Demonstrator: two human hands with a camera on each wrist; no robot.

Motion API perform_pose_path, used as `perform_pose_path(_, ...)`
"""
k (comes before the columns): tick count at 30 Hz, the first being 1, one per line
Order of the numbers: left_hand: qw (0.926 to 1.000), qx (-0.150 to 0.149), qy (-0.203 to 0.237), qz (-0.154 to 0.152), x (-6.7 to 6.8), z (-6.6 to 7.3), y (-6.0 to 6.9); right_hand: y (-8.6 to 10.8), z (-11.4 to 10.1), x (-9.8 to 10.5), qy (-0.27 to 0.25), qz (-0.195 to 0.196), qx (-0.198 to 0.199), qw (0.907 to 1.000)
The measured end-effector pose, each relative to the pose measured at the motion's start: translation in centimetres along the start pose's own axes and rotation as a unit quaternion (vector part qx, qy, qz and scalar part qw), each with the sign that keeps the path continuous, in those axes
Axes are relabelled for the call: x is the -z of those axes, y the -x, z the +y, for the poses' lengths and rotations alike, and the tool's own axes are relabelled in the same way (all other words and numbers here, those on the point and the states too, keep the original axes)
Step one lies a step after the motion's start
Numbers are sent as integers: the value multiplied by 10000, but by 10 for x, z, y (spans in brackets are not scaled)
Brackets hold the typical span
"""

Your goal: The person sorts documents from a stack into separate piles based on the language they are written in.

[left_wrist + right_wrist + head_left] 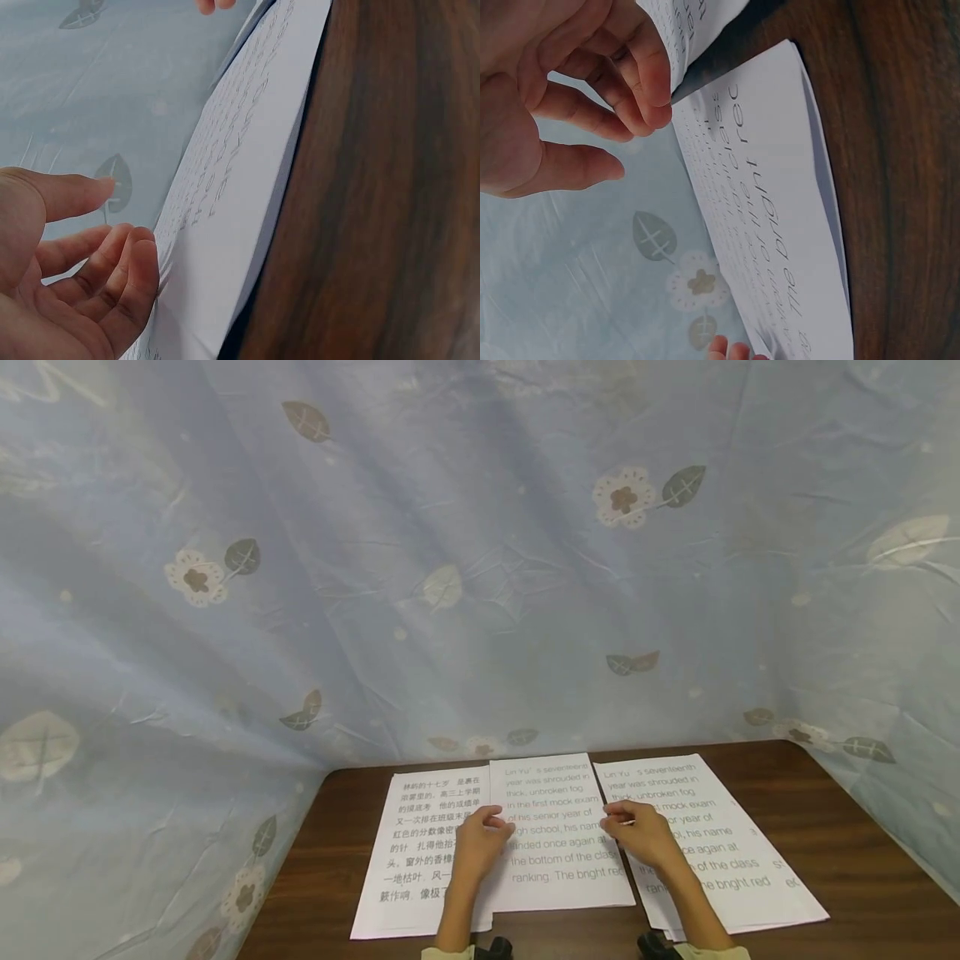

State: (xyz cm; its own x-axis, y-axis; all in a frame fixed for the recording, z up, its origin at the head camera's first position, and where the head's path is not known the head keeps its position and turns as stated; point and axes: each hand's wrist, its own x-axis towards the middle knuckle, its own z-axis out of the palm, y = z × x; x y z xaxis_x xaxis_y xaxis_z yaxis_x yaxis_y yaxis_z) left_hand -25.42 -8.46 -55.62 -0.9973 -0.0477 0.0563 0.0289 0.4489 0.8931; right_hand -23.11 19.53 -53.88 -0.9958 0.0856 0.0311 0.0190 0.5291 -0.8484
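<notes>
Resting on a dark, wood-grained tabletop [315, 893] are three flat rectangular stacks of smooth white paper; the stacked lower edges are visible in both wrist views. A wrinkled pale-blue backdrop [487, 677], printed with leaves and flowers, rises behind. The left stack [416, 852] bears Chinese characters. The middle stack [558, 827] bears English text starting "Lin Yu's seventeenth year was shrouded in thick, unbroken fog"; its last line reads "ranking. The bright red". The right stack [727, 843] carries the same passage, partly covered.

The left hand [482, 842] is positioned over the border of the left and middle stacks; the right hand [645, 837], over the border of the middle and right stacks. The middle stack lies between them. On both hands the fingers are loosely bent, thumbs apart, gripping nothing. Fingertip contact with the paper cannot be determined.
</notes>
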Motion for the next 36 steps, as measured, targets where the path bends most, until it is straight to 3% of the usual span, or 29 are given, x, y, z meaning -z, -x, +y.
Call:
perform_pose_path(19, 9977, 186, -580, 282, 16, -11, -8, -6, 9, 1, 370, -5, 160, 9992)
perform_pose_path(27, 9951, -31, -954, 249, 14, -13, -7, -9, 16, -1, 792, -49, -1, 9968)
perform_pose_path(36, 9916, -52, -1270, 241, 7, -17, -8, -10, 20, -8, 814, -15, -148, 9966)
